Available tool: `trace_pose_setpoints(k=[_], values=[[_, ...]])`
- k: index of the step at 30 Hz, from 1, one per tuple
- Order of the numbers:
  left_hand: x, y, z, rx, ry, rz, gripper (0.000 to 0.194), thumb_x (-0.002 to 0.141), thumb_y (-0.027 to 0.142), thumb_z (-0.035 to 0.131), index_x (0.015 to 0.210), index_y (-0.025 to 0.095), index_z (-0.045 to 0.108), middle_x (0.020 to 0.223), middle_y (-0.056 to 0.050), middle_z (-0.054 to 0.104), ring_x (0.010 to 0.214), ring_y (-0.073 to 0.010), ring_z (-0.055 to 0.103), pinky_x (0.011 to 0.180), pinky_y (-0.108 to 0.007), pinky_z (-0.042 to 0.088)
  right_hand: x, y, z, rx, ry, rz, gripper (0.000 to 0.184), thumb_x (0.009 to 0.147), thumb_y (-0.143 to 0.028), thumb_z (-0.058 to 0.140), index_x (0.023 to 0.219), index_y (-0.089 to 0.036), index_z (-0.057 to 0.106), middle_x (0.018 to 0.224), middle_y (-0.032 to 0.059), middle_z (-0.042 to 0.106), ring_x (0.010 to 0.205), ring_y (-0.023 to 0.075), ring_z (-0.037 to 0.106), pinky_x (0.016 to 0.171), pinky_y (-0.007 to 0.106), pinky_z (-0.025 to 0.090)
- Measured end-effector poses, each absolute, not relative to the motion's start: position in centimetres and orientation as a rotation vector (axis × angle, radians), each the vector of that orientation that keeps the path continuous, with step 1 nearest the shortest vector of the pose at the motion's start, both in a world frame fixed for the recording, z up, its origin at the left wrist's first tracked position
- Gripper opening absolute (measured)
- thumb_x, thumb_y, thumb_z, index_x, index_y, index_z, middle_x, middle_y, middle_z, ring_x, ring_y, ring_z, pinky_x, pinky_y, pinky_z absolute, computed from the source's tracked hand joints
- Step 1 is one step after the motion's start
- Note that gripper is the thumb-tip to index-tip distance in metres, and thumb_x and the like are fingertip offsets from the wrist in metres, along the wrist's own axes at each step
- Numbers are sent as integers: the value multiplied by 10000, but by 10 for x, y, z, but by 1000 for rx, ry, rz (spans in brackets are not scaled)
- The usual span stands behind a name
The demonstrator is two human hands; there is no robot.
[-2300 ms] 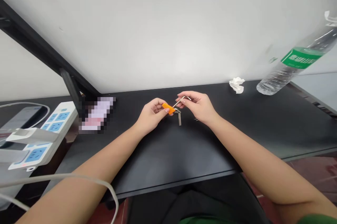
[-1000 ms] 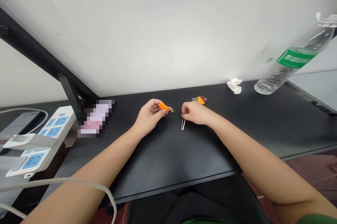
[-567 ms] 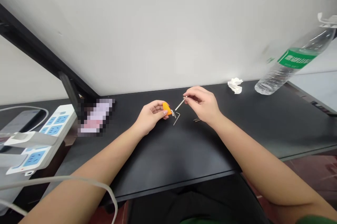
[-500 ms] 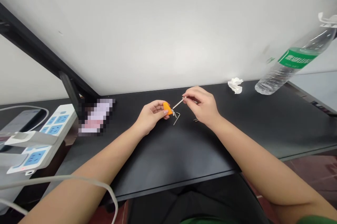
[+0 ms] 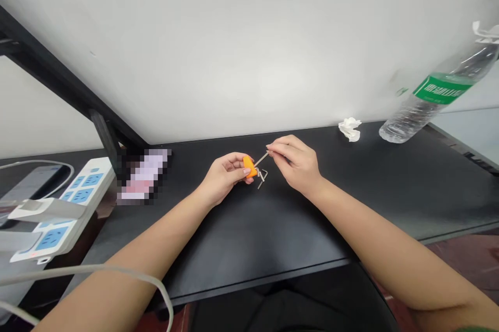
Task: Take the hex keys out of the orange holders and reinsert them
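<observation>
My left hand point(image 5: 224, 177) is closed around a small orange holder point(image 5: 249, 167), held just above the black table point(image 5: 273, 228). My right hand point(image 5: 298, 166) pinches one end of a thin silver hex key point(image 5: 262, 159). The key slants down to the left and its other end meets the orange holder. Other small hex keys point(image 5: 262, 176) lie on the table right below the holder, between my two hands.
A crumpled white tissue point(image 5: 350, 128) and a clear water bottle with a green label point(image 5: 436, 98) stand at the back right. A white power strip with blue sockets point(image 5: 58, 207) and a grey cable point(image 5: 117, 275) are on the left. A blurred pink object point(image 5: 143, 176) lies near the black frame post.
My right hand picked a hex key up from the table, raised it, and brought its end to the orange holder. My left hand stayed in place with the holder.
</observation>
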State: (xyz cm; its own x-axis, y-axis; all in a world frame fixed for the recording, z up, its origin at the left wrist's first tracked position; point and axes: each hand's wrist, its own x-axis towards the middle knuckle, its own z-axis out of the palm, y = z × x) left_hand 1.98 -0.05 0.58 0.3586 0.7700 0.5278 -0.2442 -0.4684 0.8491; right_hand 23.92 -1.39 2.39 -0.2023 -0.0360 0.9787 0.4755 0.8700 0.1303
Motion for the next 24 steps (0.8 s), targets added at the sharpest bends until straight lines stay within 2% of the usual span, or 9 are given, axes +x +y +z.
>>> trace_pose_setpoints(k=[5,14,18,21,24], values=[[18,-3,8,1611,475,1287,340,717,262,888,992,144,725,806,-61,735,632,-141,669,612,-270,582,238,-12,22,-265,-1680,-453,210,976,-133,604,1033,-240,775,942,63,736,840,168,702,707,306,611],[18,-3,8,1569,417,1254,328,728,267,891,986,149,726,816,-60,734,644,-154,688,604,-273,576,230,-16,16,-238,-1724,-291,159,952,-168,660,983,-250,792,958,62,759,834,172,721,726,318,628],[18,-1,7,1590,404,1298,321,732,276,894,970,154,717,812,-54,740,659,-162,699,637,-293,580,225,-15,9,-219,-1983,-173,250,1005,-183,573,1144,-253,769,1144,64,765,1040,189,725,924,363,617],[19,2,5,1613,397,1384,343,731,293,897,984,159,709,832,-52,743,689,-163,702,665,-302,583,228,-17,9,-282,-2104,-105,324,1031,-226,534,1310,-253,697,1316,69,709,1235,212,661,1084,417,543],[19,5,4,1659,459,1486,388,744,322,887,1038,153,698,854,-58,746,711,-157,698,693,-304,586,234,-14,12,-470,-2103,-102,373,1016,-238,552,1379,-232,640,1364,87,671,1254,224,639,1093,423,521]])
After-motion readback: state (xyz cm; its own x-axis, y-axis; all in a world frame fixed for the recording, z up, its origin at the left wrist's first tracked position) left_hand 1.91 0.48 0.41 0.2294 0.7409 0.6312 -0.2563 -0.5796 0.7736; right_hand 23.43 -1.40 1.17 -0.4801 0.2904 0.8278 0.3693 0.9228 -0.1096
